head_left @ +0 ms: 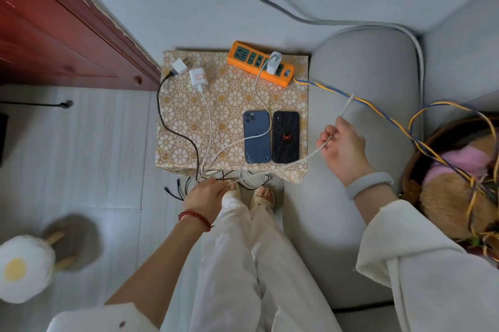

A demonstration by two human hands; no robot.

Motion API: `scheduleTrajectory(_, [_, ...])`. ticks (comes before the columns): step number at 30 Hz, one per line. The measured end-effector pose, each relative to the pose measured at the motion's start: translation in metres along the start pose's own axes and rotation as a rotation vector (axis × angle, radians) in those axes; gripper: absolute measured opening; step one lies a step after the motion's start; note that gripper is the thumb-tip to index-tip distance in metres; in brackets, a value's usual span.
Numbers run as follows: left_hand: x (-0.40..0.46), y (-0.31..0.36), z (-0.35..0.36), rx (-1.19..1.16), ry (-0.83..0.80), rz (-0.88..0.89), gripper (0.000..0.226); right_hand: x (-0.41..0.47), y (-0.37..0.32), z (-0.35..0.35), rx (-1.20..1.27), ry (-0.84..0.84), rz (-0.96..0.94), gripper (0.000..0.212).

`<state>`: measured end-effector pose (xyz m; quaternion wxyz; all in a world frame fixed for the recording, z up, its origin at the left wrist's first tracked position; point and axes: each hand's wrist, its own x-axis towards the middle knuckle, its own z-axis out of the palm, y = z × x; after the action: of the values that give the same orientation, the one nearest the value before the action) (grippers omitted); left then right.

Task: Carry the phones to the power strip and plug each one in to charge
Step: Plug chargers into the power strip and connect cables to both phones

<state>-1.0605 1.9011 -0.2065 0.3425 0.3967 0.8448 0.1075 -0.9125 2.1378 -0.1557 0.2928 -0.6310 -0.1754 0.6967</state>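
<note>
A blue phone (256, 137) and a black phone with a red spider mark (285, 137) lie face down side by side on a patterned cloth-covered stand (189, 126). An orange power strip (259, 63) sits at the stand's back right, with one white charger (274, 63) plugged in. My right hand (341, 146) is raised right of the phones, pinching a white cable (297, 161) whose free end sticks up past the fingers. My left hand (206, 196) is low at the stand's front edge, fingers closed among tangled cables (216, 173).
Two loose white adapters (198, 77) (179, 67) lie at the stand's back left, one with a black lead. A grey sofa arm (361, 83) flanks the right. Yellow-blue strip wire (378, 110) crosses toward a basket (421, 169). A red wooden door (54, 34) stands left.
</note>
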Motion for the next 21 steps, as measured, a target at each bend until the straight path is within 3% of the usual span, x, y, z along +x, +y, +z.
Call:
scheduleTrajectory(4, [0.006,0.001,0.008,0.100,-0.139,-0.054,0.028,0.006,0.011,-0.008,-0.428,-0.040,-0.209,0.016])
scheduleTrajectory(7, [0.018,0.007,0.014,0.181,-0.360,-0.073,0.044,0.011,0.036,-0.020,-0.797,-0.143,-0.157,0.014])
scheduleTrajectory(11, [0.041,0.027,0.020,0.104,-0.541,-0.063,0.069,0.020,0.066,-0.024,-0.968,-0.148,-0.025,0.015])
scheduleTrajectory(14, [0.060,0.043,0.025,0.095,-0.695,0.008,0.081,0.034,0.079,-0.020,-1.043,-0.082,-0.086,0.020])
scheduleTrajectory(21, [0.114,0.081,0.047,-0.336,-0.317,-0.064,0.047,0.065,0.093,-0.006,-1.066,-0.055,-0.283,0.016])
